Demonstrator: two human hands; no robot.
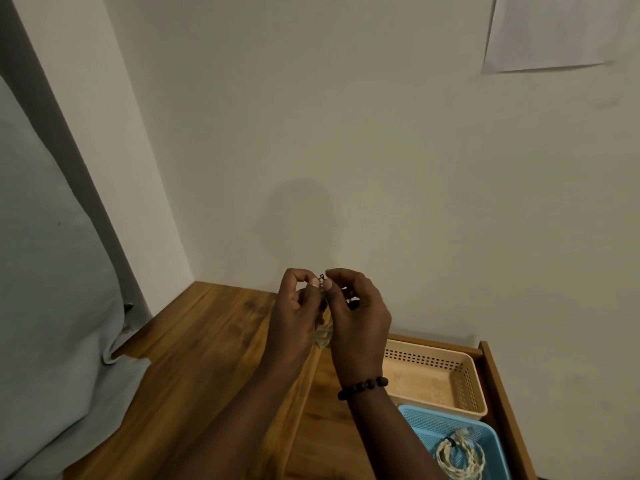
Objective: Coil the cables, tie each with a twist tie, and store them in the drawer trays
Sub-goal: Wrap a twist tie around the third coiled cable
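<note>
left hand [298,306], right hand [356,306], both pinching twist tie [321,276]

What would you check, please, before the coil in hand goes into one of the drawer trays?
1. Twist tie pinched by both the left hand and right hand: ok.
2. Tie fully twisted shut: cannot tell, fingers hide it.
3. Clear cable coil held between the palms: ok.
4. Beige tray has room: ok.
5. Blue tray already holds a tied pale coil: ok.
6. Drawer open: ok.
</note>
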